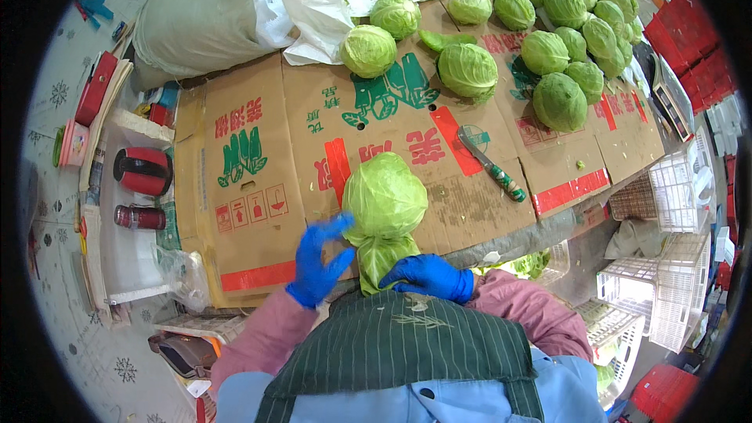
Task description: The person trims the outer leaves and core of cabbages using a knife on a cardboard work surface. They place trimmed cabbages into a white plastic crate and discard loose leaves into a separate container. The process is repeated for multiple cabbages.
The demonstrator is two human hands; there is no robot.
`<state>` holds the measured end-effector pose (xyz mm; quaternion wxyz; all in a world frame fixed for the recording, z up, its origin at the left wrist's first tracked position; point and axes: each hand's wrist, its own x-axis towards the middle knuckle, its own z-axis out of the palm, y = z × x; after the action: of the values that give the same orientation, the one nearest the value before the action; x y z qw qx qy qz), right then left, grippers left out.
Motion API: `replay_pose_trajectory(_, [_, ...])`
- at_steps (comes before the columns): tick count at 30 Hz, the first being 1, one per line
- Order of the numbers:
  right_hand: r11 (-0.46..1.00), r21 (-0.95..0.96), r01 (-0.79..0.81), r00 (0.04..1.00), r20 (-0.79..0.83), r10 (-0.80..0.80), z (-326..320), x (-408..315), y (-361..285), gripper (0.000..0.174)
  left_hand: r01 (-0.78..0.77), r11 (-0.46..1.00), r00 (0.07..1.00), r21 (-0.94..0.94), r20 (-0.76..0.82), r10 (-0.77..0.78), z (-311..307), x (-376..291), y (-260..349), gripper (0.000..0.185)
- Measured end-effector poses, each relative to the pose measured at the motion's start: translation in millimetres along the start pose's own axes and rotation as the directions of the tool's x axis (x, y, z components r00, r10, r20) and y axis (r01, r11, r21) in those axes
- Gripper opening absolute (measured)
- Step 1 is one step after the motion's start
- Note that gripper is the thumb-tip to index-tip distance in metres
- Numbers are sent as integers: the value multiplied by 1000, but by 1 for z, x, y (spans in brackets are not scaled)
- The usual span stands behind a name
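Note:
A pale green cabbage head (385, 194) rests on the cardboard-covered table right in front of me. At its near side a loose outer cabbage leaf (383, 259) hangs over the table edge; whether it is still joined to the head I cannot tell. The blue-gloved fingers of my right hand (429, 277) are curled over this leaf. My left hand (320, 259), also gloved in blue, is just left of the head with fingers apart and nothing in it; its fingertips are blurred. To the right lies a knife (492, 165) with a patterned green handle, its blade pointing away from me.
Several cabbages (564, 6) are heaped at the far right, others (468, 70) lie nearer, beside a detached leaf (445, 41). A large wrapped sack (200, 17) stands far left. A foam box (132, 264) adjoins the left edge; plastic crates (628, 276) stand lower right.

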<state>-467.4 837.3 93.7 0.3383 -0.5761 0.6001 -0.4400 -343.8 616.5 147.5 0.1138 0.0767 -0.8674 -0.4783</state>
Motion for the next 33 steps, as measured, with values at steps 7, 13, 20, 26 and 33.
replay_pose_trajectory(7, [979, 3, -202, 971, 128, 200, 4, 25, -6, 24, -42, 992, 993, 116, 113, 29, 21, 126, -19, 76])
replay_pose_trajectory(13, [923, 49, -382, 910, 191, 367, -35, -22, 10, 36, 609, 282, 739, -741, 402, -541, -1, 192, -69, 50])
replay_pose_trajectory(20, [566, -211, -797, 493, 314, 811, -98, -213, -30, 45, 354, -66, 832, -933, 346, -434, 7, 153, -84, 56])
replay_pose_trajectory(26, [896, 274, -351, 776, -451, 442, -128, -122, -47, 110, 309, -68, 900, -949, 315, -300, 62, 141, -4, 67])
replay_pose_trajectory(33, [-196, 841, 505, 701, -267, 661, -133, 20, 6, 68, 130, 664, 919, -737, -162, -360, 85, 121, 63, 63])
